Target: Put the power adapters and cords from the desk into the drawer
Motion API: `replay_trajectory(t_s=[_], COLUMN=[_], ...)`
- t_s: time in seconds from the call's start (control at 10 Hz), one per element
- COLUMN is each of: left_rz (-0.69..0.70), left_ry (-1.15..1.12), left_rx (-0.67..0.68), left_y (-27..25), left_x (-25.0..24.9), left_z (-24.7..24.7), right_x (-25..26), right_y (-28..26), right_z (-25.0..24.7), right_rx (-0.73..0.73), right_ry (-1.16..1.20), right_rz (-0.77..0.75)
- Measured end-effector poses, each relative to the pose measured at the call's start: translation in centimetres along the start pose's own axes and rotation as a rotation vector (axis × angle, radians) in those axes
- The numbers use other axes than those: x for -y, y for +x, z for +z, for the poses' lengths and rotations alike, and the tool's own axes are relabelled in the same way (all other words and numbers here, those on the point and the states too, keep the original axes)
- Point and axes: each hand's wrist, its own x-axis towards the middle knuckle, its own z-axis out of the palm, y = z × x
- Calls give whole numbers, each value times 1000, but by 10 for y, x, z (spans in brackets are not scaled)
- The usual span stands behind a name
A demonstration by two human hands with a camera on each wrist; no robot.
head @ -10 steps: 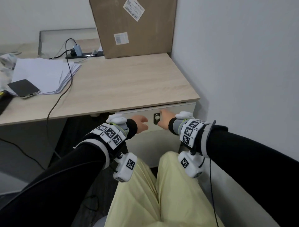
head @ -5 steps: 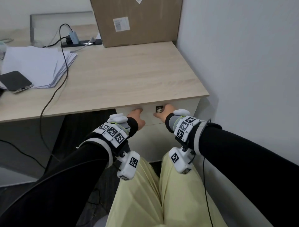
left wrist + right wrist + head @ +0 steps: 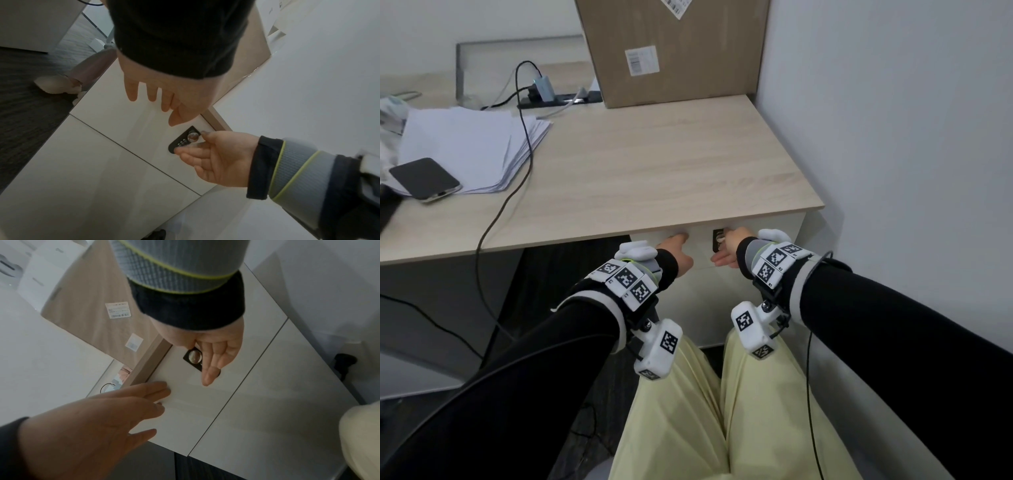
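The white top drawer front (image 3: pixel 700 240) sits under the desk edge (image 3: pixel 619 233), and both my hands press on it. My left hand (image 3: pixel 676 248) lies flat on it with straight fingers (image 3: pixel 131 92). My right hand (image 3: pixel 726 250) rests beside and over the black lock plate (image 3: pixel 180 142) with its round knob (image 3: pixel 194 356), its fingers (image 3: pixel 209 369) extended. Neither hand holds anything. On the desk at the back, a grey adapter (image 3: pixel 542 87) is plugged into a black power strip (image 3: pixel 558 100). Its black cord (image 3: pixel 525 137) runs across the papers and off the front edge.
A large cardboard box (image 3: pixel 674 51) stands at the back of the desk against the wall (image 3: pixel 893 137). A paper stack (image 3: pixel 472 147) and a phone (image 3: pixel 424 178) lie at the left. A second drawer front (image 3: pixel 82 178) is below. My knees (image 3: pixel 705 411) are close to the cabinet.
The drawer stood slightly pulled out a second ago. Both hands have pushed it inward, and its front now sits back under the desk edge.
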Motion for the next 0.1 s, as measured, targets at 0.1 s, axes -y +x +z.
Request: replay_trajectory(t_s=[0.1], left_rz=[33], left_ry=[6], left_rx=[16], left_y=[-9], left_x=[-10], left_z=[-11], right_x=[-1], right_y=[-11], right_z=[-7], right_rx=[8], right_ry=[-137], right_rz=[16])
